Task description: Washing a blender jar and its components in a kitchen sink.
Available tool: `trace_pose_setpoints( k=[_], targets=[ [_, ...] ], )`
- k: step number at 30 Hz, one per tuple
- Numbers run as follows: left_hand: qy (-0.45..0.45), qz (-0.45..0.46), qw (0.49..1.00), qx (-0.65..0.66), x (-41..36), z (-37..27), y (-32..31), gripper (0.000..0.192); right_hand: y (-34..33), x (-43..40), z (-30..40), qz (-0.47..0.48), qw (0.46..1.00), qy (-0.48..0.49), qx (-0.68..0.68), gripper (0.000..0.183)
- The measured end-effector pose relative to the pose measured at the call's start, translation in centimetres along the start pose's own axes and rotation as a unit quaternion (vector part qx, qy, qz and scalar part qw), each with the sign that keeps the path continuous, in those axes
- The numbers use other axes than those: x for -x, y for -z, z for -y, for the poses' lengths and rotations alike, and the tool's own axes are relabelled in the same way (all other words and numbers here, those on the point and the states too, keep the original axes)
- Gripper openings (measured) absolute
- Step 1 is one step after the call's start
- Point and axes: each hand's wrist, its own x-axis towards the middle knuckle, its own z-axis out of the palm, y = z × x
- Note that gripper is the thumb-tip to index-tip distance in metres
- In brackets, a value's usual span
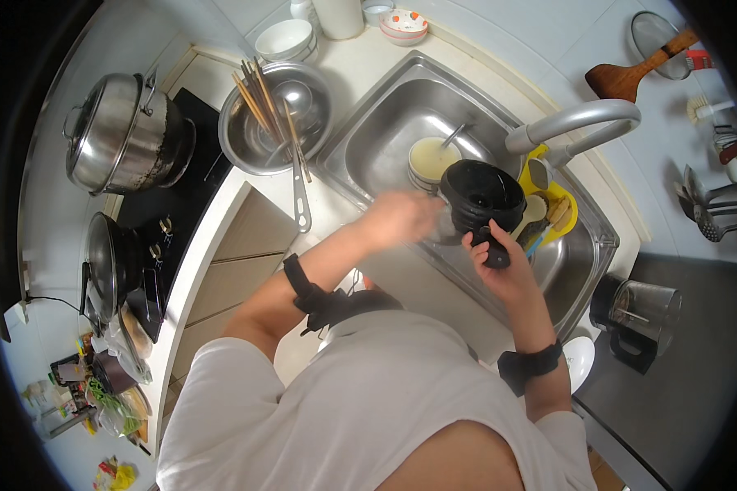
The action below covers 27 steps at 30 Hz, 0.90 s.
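My right hand [505, 265] grips the short handle of a black ribbed vessel [482, 193] and holds it over the sink [381, 126]. The vessel tilts towards me, so its dark inside shows. My left hand [405, 216] is motion-blurred at the left side of the vessel. Something pale and grey shows by its fingers, but I cannot make out what it is or whether the hand holds it. Behind the vessel, a white bowl [435, 158] of pale yellowish liquid stands in the basin with a metal utensil handle leaning from it.
A curved faucet [580, 123] reaches over the sink. A yellow caddy [568, 212] holds sponges and a brush. Left of the sink, a steel bowl [310, 144] holds chopsticks and a slotted-handle utensil. A blender jug [642, 313] lies at right; a steel pot [113, 135] stands on the stove.
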Motion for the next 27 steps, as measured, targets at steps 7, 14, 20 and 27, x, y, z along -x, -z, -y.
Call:
trace_pose_setpoints(
  k=[7, 14, 20, 27],
  targets=[
    [0.033, 0.127, 0.968, -0.213, -0.8, -0.3, -2.5, 0.017, 0.5, -1.5, -1.4, -0.092, 0.988, 0.057, 0.106, 0.027],
    [0.005, 0.096, 0.99, -0.107, -1.2, -2.5, -2.2, 0.017, 2.0, -2.5, -0.6, -0.089, 0.989, 0.081, 0.085, 0.024],
    [0.021, 0.172, 0.967, -0.185, -0.9, 1.0, -2.7, 0.016, 1.4, -2.4, -1.6, -0.074, 0.99, 0.074, 0.09, 0.021],
    [-0.062, 0.051, 0.997, -0.01, 0.2, -1.8, -2.6, 0.025, 2.8, -2.4, -0.4, -0.08, 0.989, 0.086, 0.084, 0.026]
  ],
)
